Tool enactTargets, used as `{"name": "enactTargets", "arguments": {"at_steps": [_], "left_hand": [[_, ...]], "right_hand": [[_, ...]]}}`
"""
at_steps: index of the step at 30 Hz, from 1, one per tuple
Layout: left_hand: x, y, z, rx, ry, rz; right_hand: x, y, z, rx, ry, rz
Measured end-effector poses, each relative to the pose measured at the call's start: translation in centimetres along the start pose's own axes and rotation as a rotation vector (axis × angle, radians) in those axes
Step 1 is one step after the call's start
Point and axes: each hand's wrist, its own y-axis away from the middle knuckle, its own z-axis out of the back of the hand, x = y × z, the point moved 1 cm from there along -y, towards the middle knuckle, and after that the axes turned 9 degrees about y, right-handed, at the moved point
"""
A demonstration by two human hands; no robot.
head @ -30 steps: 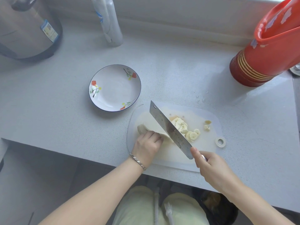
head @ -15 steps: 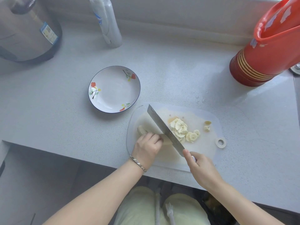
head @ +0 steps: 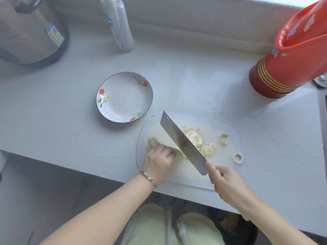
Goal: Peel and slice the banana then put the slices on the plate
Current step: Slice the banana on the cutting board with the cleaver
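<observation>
A peeled banana [head: 153, 142] lies on the white cutting board [head: 228, 172], its left tip showing beyond my left hand [head: 159, 160], which presses down on it. My right hand [head: 228, 184] grips the handle of a cleaver [head: 182, 141]; the broad blade stands tilted above the banana's cut end. Several banana slices [head: 200, 142] are piled right of the blade, with two small pieces [head: 223, 139] farther right. The flowered plate [head: 104, 110] sits empty on the counter, left of and behind the board.
A red jug [head: 290, 55] stands at the back right, a clear bottle [head: 118, 23] at the back centre, a metal pot [head: 30, 30] at the back left. A small white ring [head: 238, 157] lies on the board's right edge. The counter's front edge runs just under my wrists.
The cleaver came down through the banana half a second ago and is now raised again. My left hand stays on the banana.
</observation>
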Motion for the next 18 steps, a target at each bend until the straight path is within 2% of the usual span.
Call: {"name": "enactTargets", "arguments": {"at_steps": [11,18], "left_hand": [[-0.2,0.1,0.1,-0.011,-0.014,-0.001],[0.0,0.2,0.1,-0.031,-0.006,-0.012]], "right_hand": [[0.3,-1.5,-2.7,-0.079,0.069,0.031],[0.5,-1.2,-2.0,-0.004,-0.147,-0.016]]}}
